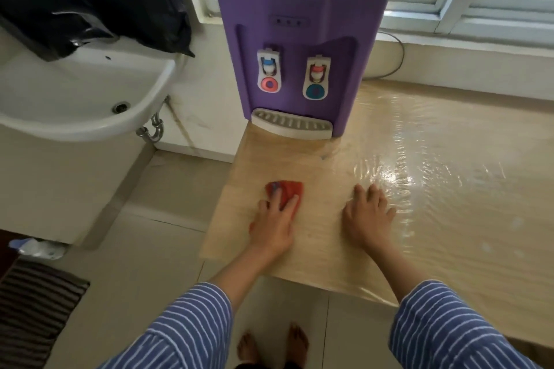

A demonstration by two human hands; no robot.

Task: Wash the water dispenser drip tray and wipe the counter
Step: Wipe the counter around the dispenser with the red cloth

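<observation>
From the head view, the left hand (271, 223) presses flat on a red cloth (286, 192) at the near left part of the bench (449, 189), fingers spread over it rather than gripping. The right hand (367, 214) lies open and flat on the bench just right of it, holding nothing. The tray (292, 124) sits at the dispenser (299, 48) base, far on the bench. A sink (81, 93) hangs at left.

- Glossy pale wood-grain worktop (434, 177).
- Red cloth (287, 192) lies flat under the left hand (274, 223).
- Purple plastic water dispenser (299, 48) stands beyond both hands.
</observation>
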